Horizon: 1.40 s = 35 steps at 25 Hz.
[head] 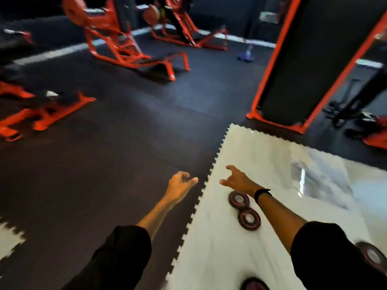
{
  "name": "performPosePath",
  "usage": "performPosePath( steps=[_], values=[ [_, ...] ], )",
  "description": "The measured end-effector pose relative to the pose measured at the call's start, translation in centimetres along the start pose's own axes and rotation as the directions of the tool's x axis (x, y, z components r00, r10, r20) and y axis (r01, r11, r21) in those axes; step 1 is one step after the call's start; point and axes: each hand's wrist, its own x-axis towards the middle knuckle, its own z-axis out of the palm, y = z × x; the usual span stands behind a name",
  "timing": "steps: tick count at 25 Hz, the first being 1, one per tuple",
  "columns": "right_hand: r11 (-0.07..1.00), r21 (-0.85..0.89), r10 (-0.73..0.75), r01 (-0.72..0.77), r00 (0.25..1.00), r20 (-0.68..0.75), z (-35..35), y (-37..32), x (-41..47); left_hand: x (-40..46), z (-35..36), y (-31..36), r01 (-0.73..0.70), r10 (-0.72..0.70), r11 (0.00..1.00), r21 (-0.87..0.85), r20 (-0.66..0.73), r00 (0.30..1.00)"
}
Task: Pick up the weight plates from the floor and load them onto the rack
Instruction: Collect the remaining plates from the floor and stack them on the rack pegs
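Your fingers (189, 181) are loosely curled and empty on both hands: your left hand (180, 186) hangs over the dark floor (104, 164), your right hand (237, 180) over the white mat (219, 248). Two weight plates (244, 210) lie flat on the mat, touching each other, just beside your right wrist. Two more plates (372, 256) lie near the lower right edge, blurred.

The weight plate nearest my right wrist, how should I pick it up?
That weight plate lies flat on the white foam mat, so there's likely no gap underneath. Come from above with your right hand, tip up its free far rim, away from the neighbouring plate, then pinch the edge.
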Motion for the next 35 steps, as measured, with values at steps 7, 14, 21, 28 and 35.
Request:
performPosePath(
  steps=[7,14,21,28,35],
  values=[
    [0.948,0.147,0.296,-0.282,0.951,-0.085,-3.6,11.6,-1.2,5.4,8.8,3.1,-0.008,-0.019,0.995,0.100,0.266,0.964],
    [0.918,0.239,0.347,-0.315,0.932,-0.101,-9.6,18.1,4.0,12.2,17.3,6.3,-0.028,-0.038,0.985,0.169,0.372,0.927],
    [0.912,0.259,0.353,-0.319,0.931,-0.097,-20.2,24.6,9.0,20.0,28.2,11.5,0.018,-0.079,0.987,0.161,0.384,0.920],
    [0.916,0.199,0.354,-0.348,0.935,0.005,-26.4,26.7,17.5,25.4,31.8,11.4,0.192,-0.216,0.975,0.109,0.291,0.932],
    [0.958,-0.014,0.284,-0.286,0.942,0.181,-27.2,26.5,30.5,35.8,35.1,7.9,0.414,-0.399,0.909,-0.042,0.197,0.896]
  ],
)
